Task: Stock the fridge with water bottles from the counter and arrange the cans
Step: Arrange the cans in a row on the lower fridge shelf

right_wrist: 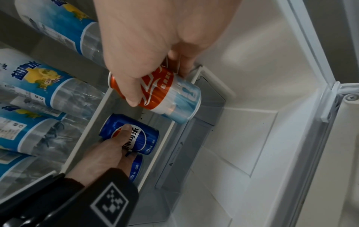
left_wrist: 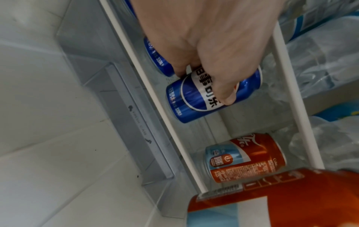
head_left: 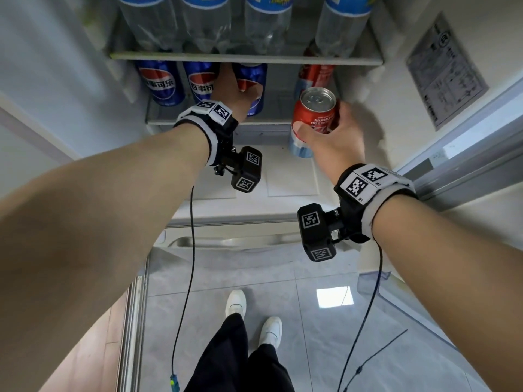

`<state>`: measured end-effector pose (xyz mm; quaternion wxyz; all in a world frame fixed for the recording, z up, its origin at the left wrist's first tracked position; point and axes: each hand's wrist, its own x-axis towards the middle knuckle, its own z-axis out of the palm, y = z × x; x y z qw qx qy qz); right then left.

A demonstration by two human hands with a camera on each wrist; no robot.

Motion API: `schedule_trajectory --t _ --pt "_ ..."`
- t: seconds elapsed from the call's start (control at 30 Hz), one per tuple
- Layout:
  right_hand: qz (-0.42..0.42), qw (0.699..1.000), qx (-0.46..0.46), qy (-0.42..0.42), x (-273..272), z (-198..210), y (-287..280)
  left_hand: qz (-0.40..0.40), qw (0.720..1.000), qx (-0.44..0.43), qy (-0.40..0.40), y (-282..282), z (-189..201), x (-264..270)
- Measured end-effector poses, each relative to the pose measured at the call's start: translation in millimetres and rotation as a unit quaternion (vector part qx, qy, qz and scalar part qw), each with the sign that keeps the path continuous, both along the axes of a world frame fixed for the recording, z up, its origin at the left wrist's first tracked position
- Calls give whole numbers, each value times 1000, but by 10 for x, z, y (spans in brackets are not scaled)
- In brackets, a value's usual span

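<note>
The left hand (head_left: 240, 89) has its fingers (left_wrist: 227, 95) curled round a blue can (left_wrist: 211, 95) that stands on the lower fridge shelf (head_left: 198, 120), thumb on one side of the label and the other fingers behind it. The right hand (head_left: 334, 134) wraps a red can (head_left: 312, 120) held in the air just in front of that shelf's edge, thumb across the printed side, lid up and slightly tilted. Outward from the left hand, two more blue cans (head_left: 161, 83) stand in a row to its left; on the right side of the same shelf a second red can (head_left: 314, 75) stands alone, with an open gap between it and the blue row. Above, the upper shelf (head_left: 246, 58) carries clear water bottles with blue labels (head_left: 206, 21) standing close together. The main risk, as I judge it, is the red can catching the shelf lip or the upper shelf's front edge on its way in, since the space is low and the can tilted. It could also knock the standing red can over. The left hand, sliding its blue can sideways, may topple a neighbour if it pushes high on the body. Whether bottles remain on the counter cannot be seen.
</note>
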<state>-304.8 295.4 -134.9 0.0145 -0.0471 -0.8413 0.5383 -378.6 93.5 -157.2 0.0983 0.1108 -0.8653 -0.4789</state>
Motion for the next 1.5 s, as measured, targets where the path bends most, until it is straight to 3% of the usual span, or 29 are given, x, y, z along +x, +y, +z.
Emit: schedule_trajectory --t 0.4,1.03,1.13,1.2,1.27,1.37,1.5 --pt "2 1000 3 -31 -75 -16 12 28 999 32 32 60 -89 72" --pt "28 999 -27 -19 5 86 -274 16 999 -19 34 38 -49 323" --pt "24 998 -47 -20 -1 108 -275 26 998 53 31 16 -23 559" --pt "20 998 -56 -24 -8 134 -265 -15 998 65 6 25 -14 725" --pt "24 998 -56 -28 2 160 -280 -92 995 19 -23 57 22 862" --pt "29 999 -39 -24 8 146 -339 -201 977 28 -70 170 67 932" --pt "30 999 -18 -18 18 148 -430 -176 980 78 -54 275 105 850"
